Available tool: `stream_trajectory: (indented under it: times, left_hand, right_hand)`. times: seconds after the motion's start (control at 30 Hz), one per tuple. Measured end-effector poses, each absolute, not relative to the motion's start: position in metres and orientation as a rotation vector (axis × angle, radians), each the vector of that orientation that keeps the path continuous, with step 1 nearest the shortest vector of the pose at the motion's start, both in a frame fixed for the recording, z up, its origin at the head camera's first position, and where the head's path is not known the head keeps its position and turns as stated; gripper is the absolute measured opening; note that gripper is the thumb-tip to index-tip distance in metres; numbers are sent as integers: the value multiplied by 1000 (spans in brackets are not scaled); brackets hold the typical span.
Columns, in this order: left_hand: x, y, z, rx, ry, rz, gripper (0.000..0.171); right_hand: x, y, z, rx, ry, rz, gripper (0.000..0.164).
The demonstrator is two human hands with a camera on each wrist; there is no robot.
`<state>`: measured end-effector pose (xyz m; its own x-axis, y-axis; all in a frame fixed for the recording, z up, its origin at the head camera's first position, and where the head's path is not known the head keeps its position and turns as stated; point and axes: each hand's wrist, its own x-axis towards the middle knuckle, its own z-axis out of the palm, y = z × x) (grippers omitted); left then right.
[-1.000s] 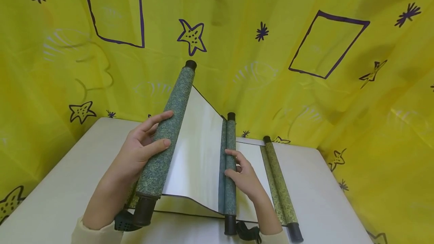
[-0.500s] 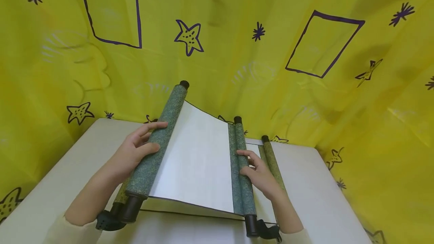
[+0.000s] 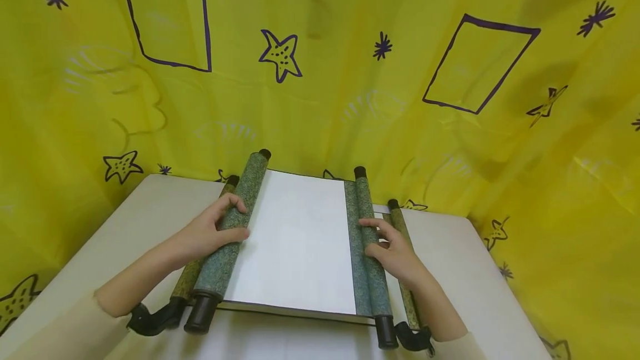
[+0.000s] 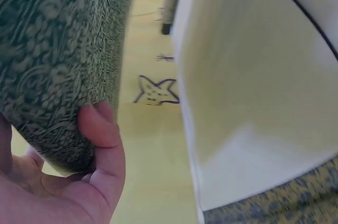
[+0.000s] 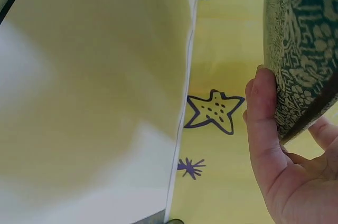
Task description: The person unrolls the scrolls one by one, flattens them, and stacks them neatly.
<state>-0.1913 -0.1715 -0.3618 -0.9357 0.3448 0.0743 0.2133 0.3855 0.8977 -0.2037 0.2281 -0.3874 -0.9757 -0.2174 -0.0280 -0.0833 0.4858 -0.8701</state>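
Observation:
A scroll with blue-green patterned brocade hangs partly unrolled between my hands, its blank white paper (image 3: pixel 300 238) facing up. In the head view my left hand (image 3: pixel 207 232) grips the thicker left roll (image 3: pixel 217 268), thumb on the near face. Opposite it, my right hand (image 3: pixel 395 254) holds the thinner right roll (image 3: pixel 378 285) between thumb and fingers. Both rolls have dark end knobs. Below lies a second scroll in olive-yellow brocade, its left roll (image 3: pixel 183 285) and right roll (image 3: pixel 401 226) showing at the sides. The raised scroll hides most of its paper.
A white table (image 3: pixel 455 271) carries the olive scroll. Behind it hangs a yellow curtain (image 3: pixel 320 115) printed with dark stars and frames. Black wrist straps (image 3: pixel 155 320) sit close to the scroll knobs.
My left hand has lowered the thick roll, levelling the tilted scroll. My right hand has moved right with the thin roll, so the paper is spread wider and flatter over the olive scroll.

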Motion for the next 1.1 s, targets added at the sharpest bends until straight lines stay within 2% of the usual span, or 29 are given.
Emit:
stream_trajectory:
  times: [0.4, 0.6, 0.97, 1.1]
  left_hand:
    - [-193, -171, -370, 533, 2562, 1320, 13]
    - [-195, -177, -377, 583, 2582, 1298, 28]
    - [-197, -181, -378, 534, 2631, 1183, 8]
    - [-197, -183, -377, 562, 2632, 1190, 23]
  right_hand:
    - [-200, 233, -380, -335, 2660, -1392, 55]
    - [-199, 236, -378, -349, 2683, -1364, 56]
    - [-195, 238, -374, -288, 2733, -1316, 56]
    - [-196, 241, -375, -269, 2747, -1296, 56]
